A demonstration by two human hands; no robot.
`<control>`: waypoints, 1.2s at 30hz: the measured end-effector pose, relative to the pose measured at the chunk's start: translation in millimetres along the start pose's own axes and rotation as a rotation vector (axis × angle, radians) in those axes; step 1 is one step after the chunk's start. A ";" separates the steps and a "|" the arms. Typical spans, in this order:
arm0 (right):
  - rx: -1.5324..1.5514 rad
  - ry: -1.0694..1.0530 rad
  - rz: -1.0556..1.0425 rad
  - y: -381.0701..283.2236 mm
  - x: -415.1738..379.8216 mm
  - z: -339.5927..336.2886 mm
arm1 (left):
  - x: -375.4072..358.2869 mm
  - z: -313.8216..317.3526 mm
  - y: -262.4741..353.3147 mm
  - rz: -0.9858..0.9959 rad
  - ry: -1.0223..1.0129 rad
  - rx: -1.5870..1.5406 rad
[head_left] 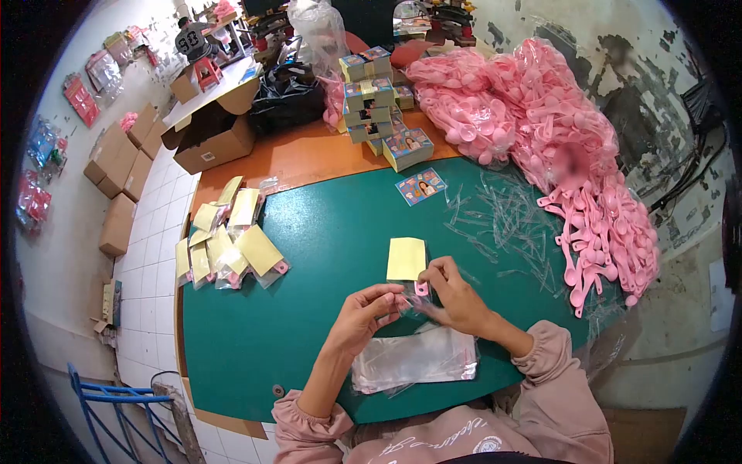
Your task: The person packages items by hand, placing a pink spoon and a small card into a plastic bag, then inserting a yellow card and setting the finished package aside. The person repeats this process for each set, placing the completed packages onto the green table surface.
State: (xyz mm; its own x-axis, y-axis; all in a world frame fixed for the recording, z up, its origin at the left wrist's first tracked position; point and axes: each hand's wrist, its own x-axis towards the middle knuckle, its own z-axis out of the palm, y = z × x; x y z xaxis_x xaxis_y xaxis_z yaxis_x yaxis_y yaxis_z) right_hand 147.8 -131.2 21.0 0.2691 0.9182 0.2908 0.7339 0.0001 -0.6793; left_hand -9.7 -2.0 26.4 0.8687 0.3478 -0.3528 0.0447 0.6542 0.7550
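Observation:
Near the middle of the green table (pixel 309 309), a clear bag with a yellow card (pixel 406 258) in it lies in front of both hands. A pink plastic piece (pixel 421 288) shows at the card's lower right corner. My right hand (pixel 456 298) has its fingers bent down on the bag beside this piece. My left hand (pixel 369 313) is closed, its thumb and fingertips pinched at the bag's lower end; what exactly they hold is too small to make out. Below the hands lies a stack of clear plastic bags (pixel 417 359).
Packed bags with yellow cards (pixel 232 240) lie at the left. Thin clear plastic strips (pixel 502 220) are scattered right of centre. Pink spoons (pixel 595 240) heap along the right edge. Card stacks (pixel 407 147) and a single printed card (pixel 420 186) are at the back. A person (pixel 193 42) sits far off.

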 end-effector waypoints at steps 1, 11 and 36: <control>0.062 0.054 0.016 -1.0 5.2 4.6 | -0.4 -1.3 1.0 0.001 -0.010 -0.014; 0.477 -0.030 0.113 11.6 -0.1 -11.5 | 2.4 10.0 -4.6 0.394 0.022 0.974; 0.807 0.014 0.586 14.9 1.0 8.3 | 12.6 3.1 -23.0 0.347 0.340 0.736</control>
State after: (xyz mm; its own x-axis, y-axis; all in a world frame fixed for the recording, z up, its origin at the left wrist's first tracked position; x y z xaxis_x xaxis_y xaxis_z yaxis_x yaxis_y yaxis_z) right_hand 153.8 -127.1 5.7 0.4639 0.8549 -0.2322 -0.1597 -0.1772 -0.9711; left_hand 1.7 -14.8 6.3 0.7037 0.7043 -0.0940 0.2137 -0.0836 0.9733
